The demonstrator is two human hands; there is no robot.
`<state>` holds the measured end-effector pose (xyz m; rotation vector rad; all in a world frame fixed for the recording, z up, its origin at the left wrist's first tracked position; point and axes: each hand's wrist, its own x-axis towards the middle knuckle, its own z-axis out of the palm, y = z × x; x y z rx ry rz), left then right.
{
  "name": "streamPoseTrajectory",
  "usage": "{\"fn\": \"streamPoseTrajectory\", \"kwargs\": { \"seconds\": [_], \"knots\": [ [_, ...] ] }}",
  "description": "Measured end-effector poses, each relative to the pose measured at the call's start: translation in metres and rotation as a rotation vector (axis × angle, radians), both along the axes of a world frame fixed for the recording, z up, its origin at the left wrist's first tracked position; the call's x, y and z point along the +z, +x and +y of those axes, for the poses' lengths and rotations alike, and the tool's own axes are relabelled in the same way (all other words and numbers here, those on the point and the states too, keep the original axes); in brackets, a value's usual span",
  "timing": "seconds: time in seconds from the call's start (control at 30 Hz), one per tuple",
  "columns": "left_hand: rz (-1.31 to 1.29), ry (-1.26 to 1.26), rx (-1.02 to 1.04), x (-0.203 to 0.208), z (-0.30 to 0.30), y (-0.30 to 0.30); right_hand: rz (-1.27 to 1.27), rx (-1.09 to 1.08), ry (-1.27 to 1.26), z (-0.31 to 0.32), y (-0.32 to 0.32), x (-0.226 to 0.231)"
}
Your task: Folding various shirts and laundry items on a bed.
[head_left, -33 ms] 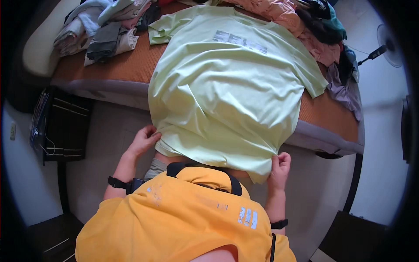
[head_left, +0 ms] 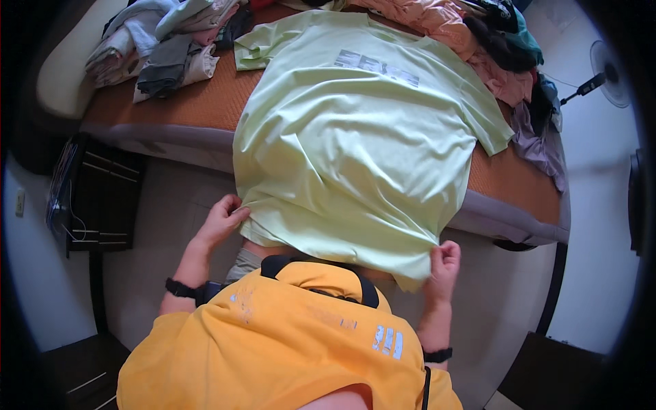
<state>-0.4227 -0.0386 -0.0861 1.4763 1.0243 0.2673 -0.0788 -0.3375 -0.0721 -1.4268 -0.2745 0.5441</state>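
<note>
A pale green T-shirt (head_left: 355,150) lies spread over the bed, front up, with a grey print on its chest. Its sleeves and neck rest on the bed, while the hem hangs past the near edge toward my body. My left hand (head_left: 222,217) pinches the hem's left corner, thumb against fingers. At the opposite corner, my right hand (head_left: 444,265) grips the hem with its fingers curled in. Between the two hands the fabric is drawn out, and loose wrinkles cross its middle.
Folded clothes (head_left: 164,65) are stacked at the bed's far left. A heap of peach and dark garments (head_left: 502,68) lies at the far right, near a fan (head_left: 608,75). The bed (head_left: 184,109) has an orange-brown cover. A dark cabinet (head_left: 106,198) stands at left.
My hands have moved very slightly apart, the right one a little outward and nearer to me. Both still hold the T-shirt's hem.
</note>
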Motion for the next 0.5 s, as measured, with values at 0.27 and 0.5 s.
{"fn": "streamPoseTrajectory", "kwargs": {
  "seconds": [0.27,0.5],
  "knots": [
    [0.340,0.032,-0.787,0.151,-0.020,-0.024,0.104,0.390,-0.414,-0.081,0.034,0.091],
    [0.621,0.125,-0.967,0.145,-0.001,0.006,-0.579,0.769,-1.019,-0.044,0.052,0.061]
  ]
}}
